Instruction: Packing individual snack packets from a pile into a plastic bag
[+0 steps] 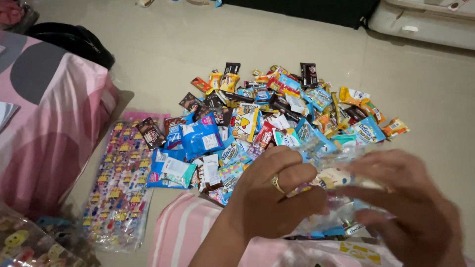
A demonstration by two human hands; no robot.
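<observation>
Head view: left hand (269, 195), right hand (410, 207) grip clear printed bag (336, 180); colourful snack-packet pile (277, 113) behind.

Two hands (341, 198); one gold ring (276, 183); one heap of snack packets (277, 109), too many to count

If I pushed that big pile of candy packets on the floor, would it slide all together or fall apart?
Probably fall apart: the candy pile is many small loose packets, stacked unevenly. The shiny wrappers would likely slide easily on the smooth floor. Each packet looks light and crinkly, so edge ones may scatter first.
</observation>
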